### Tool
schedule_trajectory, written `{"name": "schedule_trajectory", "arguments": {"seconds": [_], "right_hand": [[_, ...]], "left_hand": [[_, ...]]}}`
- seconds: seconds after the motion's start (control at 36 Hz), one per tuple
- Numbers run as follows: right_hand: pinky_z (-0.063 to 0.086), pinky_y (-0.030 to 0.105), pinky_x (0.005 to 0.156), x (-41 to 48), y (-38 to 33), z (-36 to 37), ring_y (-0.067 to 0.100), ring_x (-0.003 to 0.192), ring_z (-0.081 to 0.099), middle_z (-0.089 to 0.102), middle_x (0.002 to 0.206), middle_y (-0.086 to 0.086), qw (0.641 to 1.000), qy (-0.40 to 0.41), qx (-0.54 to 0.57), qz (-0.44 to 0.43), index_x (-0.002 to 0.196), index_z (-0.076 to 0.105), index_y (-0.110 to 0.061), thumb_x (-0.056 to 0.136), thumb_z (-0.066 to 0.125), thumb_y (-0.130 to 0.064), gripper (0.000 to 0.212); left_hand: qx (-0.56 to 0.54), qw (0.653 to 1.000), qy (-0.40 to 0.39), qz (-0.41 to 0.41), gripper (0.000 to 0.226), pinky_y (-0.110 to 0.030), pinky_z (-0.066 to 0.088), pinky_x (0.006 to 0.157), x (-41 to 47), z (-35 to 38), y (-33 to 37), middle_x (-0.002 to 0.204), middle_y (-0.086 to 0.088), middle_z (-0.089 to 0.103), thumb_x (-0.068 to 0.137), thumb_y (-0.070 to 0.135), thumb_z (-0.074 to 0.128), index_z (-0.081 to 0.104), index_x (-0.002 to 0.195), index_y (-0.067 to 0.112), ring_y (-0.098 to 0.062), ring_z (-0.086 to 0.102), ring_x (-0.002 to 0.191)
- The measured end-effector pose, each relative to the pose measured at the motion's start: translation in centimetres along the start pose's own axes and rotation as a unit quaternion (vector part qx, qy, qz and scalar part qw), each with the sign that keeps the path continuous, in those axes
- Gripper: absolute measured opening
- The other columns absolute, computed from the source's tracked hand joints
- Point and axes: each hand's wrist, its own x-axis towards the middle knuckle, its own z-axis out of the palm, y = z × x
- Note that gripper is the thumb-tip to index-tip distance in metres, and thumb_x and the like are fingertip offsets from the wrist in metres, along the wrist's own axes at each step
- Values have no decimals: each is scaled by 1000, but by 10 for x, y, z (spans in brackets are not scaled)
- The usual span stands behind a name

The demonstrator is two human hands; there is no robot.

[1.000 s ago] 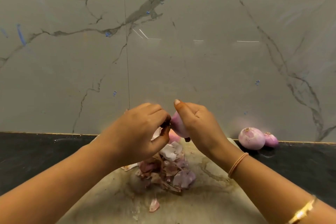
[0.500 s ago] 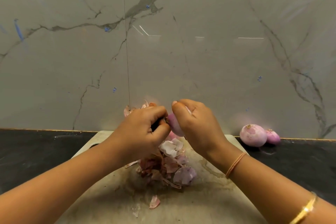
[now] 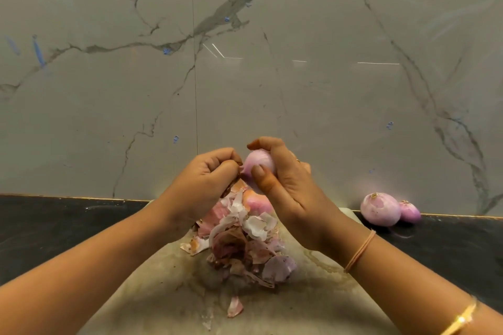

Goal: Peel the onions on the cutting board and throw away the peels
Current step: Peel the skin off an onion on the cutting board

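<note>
So that scraps drop onto the peel heap [image 3: 245,239] on the cutting board [image 3: 299,304], the onion [image 3: 257,162] is held above it, clamped in the curled fingers of the right hand [image 3: 288,187], while its skin [image 3: 240,170] is pinched by fingers of the left hand [image 3: 206,179].

On my feed a grey marble wall [image 3: 299,106] crossed by dark veins fills the upper view. A thin vertical seam [image 3: 195,76] runs down it. Just left of the seam I see a small blue mark [image 3: 166,51], and far left of it a longer blue streak [image 3: 38,51]. Right of the seam, thin white light reflections [image 3: 378,63] lie on the stone. Below the seam, a gold trim strip [image 3: 81,197] edges a black countertop [image 3: 54,228] that stretches to both sides.
</note>
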Motion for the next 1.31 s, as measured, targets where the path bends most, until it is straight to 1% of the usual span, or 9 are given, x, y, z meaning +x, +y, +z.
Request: {"name": "schedule_trajectory", "arguments": {"seconds": [0.08,0.19,0.31,0.42,0.56,0.69,0.97,1.17,1.31], "right_hand": [[31,32,101,-1,1,-4,-15,107,31,35,110,-39,999,-28,-33,-28,131,19,-53,92,33,-50,41],[25,29,102,1,4,-7,-4,110,32,35,124,-21,993,-28,-102,-60,148,20,-37,93,40,-45,58],[26,30,105,3,7,-11,-4,109,30,34,134,-11,986,-56,-151,-53,150,19,-30,92,58,-38,70],[33,30,101,5,11,-15,13,112,42,39,125,-7,983,-43,-177,-38,138,42,-23,85,68,-39,61],[37,33,99,6,14,-18,13,111,44,49,127,-5,982,-31,-182,-35,130,46,-21,81,73,-38,58],[34,35,89,5,15,-16,21,108,46,57,125,-1,966,-46,-245,-70,134,47,-16,81,68,-39,62],[27,26,86,3,12,-14,18,103,43,57,124,1,951,-101,-273,-108,138,43,-17,89,64,-30,55],[27,13,81,3,14,-14,15,93,40,59,116,2,950,-114,-263,-122,129,49,-16,88,66,-27,46],[46,35,76,3,19,-11,26,85,53,64,103,6,950,-75,-273,-134,119,56,-9,76,71,-22,47]], "left_hand": [[-31,999,-5,-29,34,-22,27,51,0,-1,0,54,2,37,96,2,37,48,65,10,-10,31,52],[-55,997,-3,-52,34,-26,29,55,1,-4,2,57,0,40,95,3,40,51,64,11,-12,34,55],[144,984,-27,103,25,-28,34,54,3,-11,-10,59,4,51,83,38,48,59,72,18,-11,42,55],[175,976,-29,124,30,-38,44,65,5,-14,-15,75,0,61,79,50,42,60,81,26,-22,54,71],[348,916,-44,196,37,-14,38,65,6,-21,-10,79,17,54,82,52,37,58,94,24,-4,50,79],[480,831,-64,272,32,-23,40,55,4,-20,-6,73,11,52,86,39,40,62,90,16,-11,45,64],[532,774,-108,325,17,-17,23,52,4,-20,-8,63,6,47,78,25,43,55,71,15,-9,29,57],[525,781,-100,324,21,-15,21,49,5,-20,-12,60,6,47,79,24,43,59,68,14,-8,31,54],[397,886,-62,232,31,-22,34,47,5,-19,-19,58,8,50,76,34,40,63,71,14,-13,45,57]]}}
